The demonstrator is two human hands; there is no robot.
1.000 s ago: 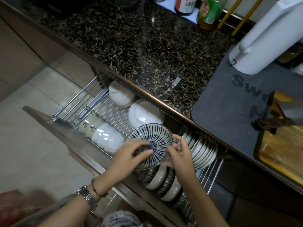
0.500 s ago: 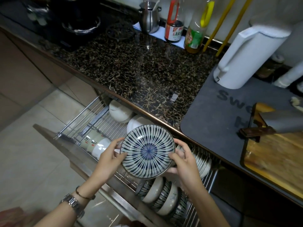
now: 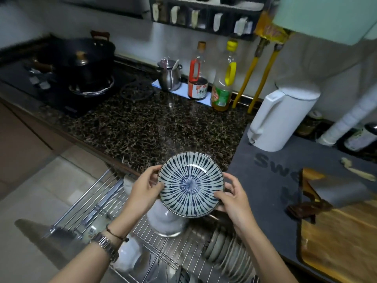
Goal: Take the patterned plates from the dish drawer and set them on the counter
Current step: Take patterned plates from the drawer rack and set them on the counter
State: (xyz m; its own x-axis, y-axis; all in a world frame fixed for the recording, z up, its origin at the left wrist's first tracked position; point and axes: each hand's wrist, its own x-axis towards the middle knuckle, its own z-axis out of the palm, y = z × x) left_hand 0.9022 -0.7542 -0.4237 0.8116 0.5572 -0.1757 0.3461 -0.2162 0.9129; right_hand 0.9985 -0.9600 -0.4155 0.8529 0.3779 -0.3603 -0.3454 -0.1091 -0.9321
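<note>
A round plate with blue radial stripes point(image 3: 190, 184) is held face up at the counter's front edge, above the open wire dish drawer point(image 3: 98, 203). My left hand point(image 3: 143, 190) grips its left rim and my right hand point(image 3: 234, 198) grips its lower right rim. In the drawer below, a row of plates point(image 3: 228, 254) stands on edge at the right, and white bowls point(image 3: 166, 221) lie upside down under the held plate. The dark marbled counter point(image 3: 142, 127) stretches beyond the plate.
A grey mat point(image 3: 263, 180) covers the counter's right side, with a white kettle point(image 3: 279, 119) and a wooden board with a cleaver point(image 3: 334, 193) on it. Bottles point(image 3: 223, 78), a steel pot point(image 3: 169, 76) and a black wok on the stove point(image 3: 81, 64) stand at the back.
Both hands have lifted the striped plate out of the drawer and up to counter height, turning it face up. The view has tilted up toward the counter and wall.
</note>
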